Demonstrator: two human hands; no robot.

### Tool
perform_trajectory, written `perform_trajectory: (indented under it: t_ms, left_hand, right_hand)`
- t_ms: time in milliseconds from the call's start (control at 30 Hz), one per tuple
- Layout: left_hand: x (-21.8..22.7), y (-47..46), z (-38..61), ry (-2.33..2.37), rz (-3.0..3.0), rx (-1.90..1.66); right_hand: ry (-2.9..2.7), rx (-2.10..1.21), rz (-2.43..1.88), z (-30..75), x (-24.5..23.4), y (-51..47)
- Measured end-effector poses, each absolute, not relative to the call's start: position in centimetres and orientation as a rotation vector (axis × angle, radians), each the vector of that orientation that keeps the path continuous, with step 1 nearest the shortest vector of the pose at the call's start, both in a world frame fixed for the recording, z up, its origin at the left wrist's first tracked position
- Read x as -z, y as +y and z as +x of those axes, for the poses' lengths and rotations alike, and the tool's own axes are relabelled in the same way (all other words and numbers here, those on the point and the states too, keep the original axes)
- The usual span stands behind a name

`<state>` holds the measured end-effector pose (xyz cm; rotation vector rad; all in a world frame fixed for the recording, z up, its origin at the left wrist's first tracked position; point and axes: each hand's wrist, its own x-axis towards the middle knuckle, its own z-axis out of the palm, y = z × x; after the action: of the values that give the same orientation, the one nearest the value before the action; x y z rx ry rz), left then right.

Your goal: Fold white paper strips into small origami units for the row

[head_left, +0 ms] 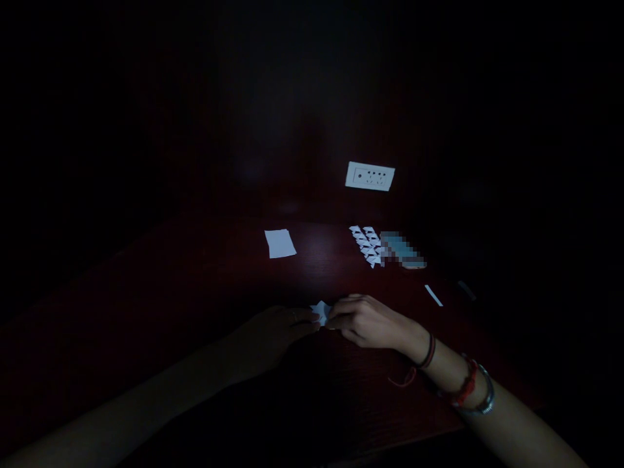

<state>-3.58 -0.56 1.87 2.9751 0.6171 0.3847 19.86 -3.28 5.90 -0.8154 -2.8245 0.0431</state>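
A small piece of folded white paper (321,312) is pinched between my two hands, low over the dark red table. My left hand (287,324), in deep shadow, has its fingertips closed on the paper's left side. From the right, my right hand (363,320) grips the other side with thumb and fingers together. The fingers cover part of the paper, so its full shape is hidden. Beyond the hands lies a stack of white paper squares (280,244). Several folded paper pieces (365,245) sit in two rows to the right of that stack.
A phone-like flat object (402,250), blurred out by pixels, lies beside the folded pieces. Nearer the right is a thin white strip (433,295), with a dimmer strip (467,290) past it. A white socket panel (370,176) is at the back. Darkness hides the surroundings.
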Motion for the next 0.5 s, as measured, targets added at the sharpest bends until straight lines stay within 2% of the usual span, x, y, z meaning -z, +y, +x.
perform_trajectory:
  t_ms: [500]
  left_hand:
    - [-2.6,-0.5,-4.0,0.516,2.899,-0.375]
  right_hand:
    - [-2.667,-0.167,-0.927,21.3,-6.1,-2.8]
